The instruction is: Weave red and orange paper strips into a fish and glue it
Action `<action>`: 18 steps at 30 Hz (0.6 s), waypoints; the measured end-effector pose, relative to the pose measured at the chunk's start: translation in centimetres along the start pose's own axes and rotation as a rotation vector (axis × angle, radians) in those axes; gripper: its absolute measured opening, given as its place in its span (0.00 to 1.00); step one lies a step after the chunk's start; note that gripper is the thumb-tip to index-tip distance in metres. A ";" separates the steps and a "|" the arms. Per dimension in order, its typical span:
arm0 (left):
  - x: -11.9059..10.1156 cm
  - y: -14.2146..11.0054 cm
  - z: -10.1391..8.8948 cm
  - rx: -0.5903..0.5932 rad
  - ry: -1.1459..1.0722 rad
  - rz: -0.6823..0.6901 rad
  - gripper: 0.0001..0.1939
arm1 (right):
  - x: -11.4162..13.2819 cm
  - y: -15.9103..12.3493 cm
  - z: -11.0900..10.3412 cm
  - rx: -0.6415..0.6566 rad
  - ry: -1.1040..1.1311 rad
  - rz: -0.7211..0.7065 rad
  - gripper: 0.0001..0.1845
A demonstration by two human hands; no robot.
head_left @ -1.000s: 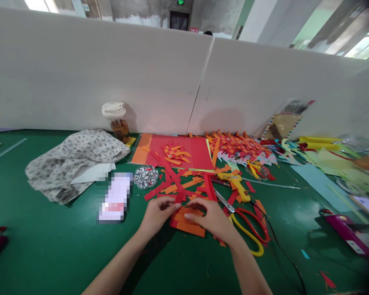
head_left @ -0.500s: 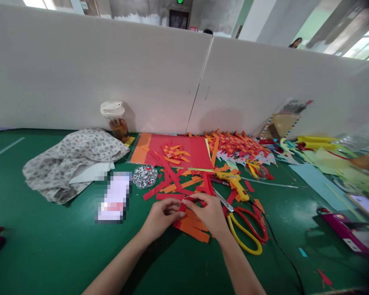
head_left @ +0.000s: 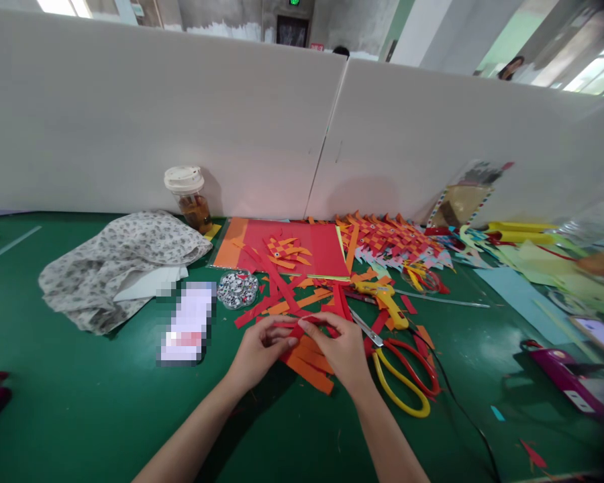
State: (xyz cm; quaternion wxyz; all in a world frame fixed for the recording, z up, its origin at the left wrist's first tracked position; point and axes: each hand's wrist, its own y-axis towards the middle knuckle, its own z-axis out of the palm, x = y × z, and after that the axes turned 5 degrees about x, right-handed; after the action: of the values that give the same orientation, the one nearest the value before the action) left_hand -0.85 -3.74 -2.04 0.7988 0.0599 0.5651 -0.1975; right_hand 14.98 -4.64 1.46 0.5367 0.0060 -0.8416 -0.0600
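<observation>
My left hand and my right hand meet over a woven piece of red and orange paper strips on the green table. Both pinch a red strip at the top edge of that piece, fingers closed on it. Loose red and orange strips lie scattered just beyond my fingers. Scissors with red and yellow handles rest right beside my right hand.
A yellow glue gun, a round box of googly eyes, red card sheets, finished woven paper fish, a lidded cup and patterned cloth lie beyond. White partitions close off the back. A purple device sits at right.
Both hands rose from lying flat on the woven piece to pinching a red strip at its top edge. The woven piece shifted slightly toward me.
</observation>
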 end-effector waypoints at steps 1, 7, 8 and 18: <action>-0.2 0.1 -0.3 -0.045 -0.011 0.023 0.14 | -0.1 0.0 -0.2 -0.034 0.025 0.005 0.13; -1.7 0.8 -2.8 -0.410 -0.246 0.151 0.18 | -1.1 -0.1 -1.8 -0.071 0.095 0.104 0.18; -1.9 0.9 -3.2 -0.447 -0.305 0.165 0.19 | -1.3 -0.3 -1.9 0.004 0.050 0.109 0.17; -2.7 1.7 -4.3 -0.587 -0.598 0.151 0.11 | -3.3 -2.5 -3.3 0.340 -0.632 -0.011 0.01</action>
State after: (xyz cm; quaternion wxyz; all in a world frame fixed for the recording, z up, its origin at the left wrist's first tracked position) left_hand -4.76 -0.14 -1.27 0.9229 -0.1890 0.3349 0.0222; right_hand 19.19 -7.20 -0.43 0.2407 0.0809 -0.9640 0.0789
